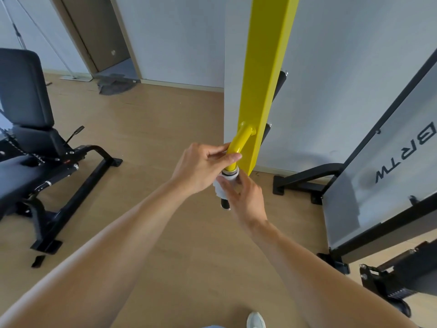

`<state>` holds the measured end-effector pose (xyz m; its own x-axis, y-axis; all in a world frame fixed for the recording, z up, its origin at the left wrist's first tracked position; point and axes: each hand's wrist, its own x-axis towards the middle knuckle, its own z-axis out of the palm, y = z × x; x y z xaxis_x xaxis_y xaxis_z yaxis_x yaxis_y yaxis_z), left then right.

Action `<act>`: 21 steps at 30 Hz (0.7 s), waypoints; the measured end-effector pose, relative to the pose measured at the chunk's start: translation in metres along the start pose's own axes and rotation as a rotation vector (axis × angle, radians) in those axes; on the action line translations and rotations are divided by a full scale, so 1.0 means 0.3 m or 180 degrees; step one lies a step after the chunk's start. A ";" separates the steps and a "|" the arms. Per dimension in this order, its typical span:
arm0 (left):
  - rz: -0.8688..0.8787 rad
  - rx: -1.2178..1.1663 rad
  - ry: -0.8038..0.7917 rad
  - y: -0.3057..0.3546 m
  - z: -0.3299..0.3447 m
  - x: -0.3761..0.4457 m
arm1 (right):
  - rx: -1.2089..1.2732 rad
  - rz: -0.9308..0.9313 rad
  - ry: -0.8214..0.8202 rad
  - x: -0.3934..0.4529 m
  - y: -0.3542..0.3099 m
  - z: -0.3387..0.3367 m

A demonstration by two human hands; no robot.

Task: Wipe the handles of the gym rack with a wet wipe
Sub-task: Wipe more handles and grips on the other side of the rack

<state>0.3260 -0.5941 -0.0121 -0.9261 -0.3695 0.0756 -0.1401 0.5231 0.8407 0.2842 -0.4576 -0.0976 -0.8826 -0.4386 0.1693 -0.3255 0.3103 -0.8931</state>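
Note:
A yellow upright post of the gym rack stands in the middle of the view. A yellow handle arm sticks out of it toward me and ends in a black grip. My left hand pinches the yellow arm just above the grip, thumb and fingers closed around it. My right hand is wrapped around the black grip with a white wet wipe pressed between palm and grip. Only the grip's lower tip shows.
A black weight bench stands at the left on the wooden floor. A grey panel with a black frame leans at the right, its black feet near the post. White walls are behind. My shoe is at the bottom.

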 end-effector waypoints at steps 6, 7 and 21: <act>-0.0156 -0.0198 0.0099 -0.011 0.004 -0.005 | -0.0354 0.0126 -0.0522 -0.011 0.029 -0.010; -0.0172 -0.0202 0.0086 -0.009 0.004 -0.005 | -0.0181 0.0042 -0.0355 -0.003 0.010 -0.014; -0.0227 -0.0216 -0.0513 -0.150 0.037 -0.074 | -0.0213 0.0118 -0.0182 -0.025 0.001 -0.049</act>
<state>0.3492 -0.6010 -0.0574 -0.9596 -0.2730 -0.0678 -0.1884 0.4449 0.8755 0.2859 -0.4418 -0.0931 -0.8743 -0.4727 0.1108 -0.3166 0.3820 -0.8682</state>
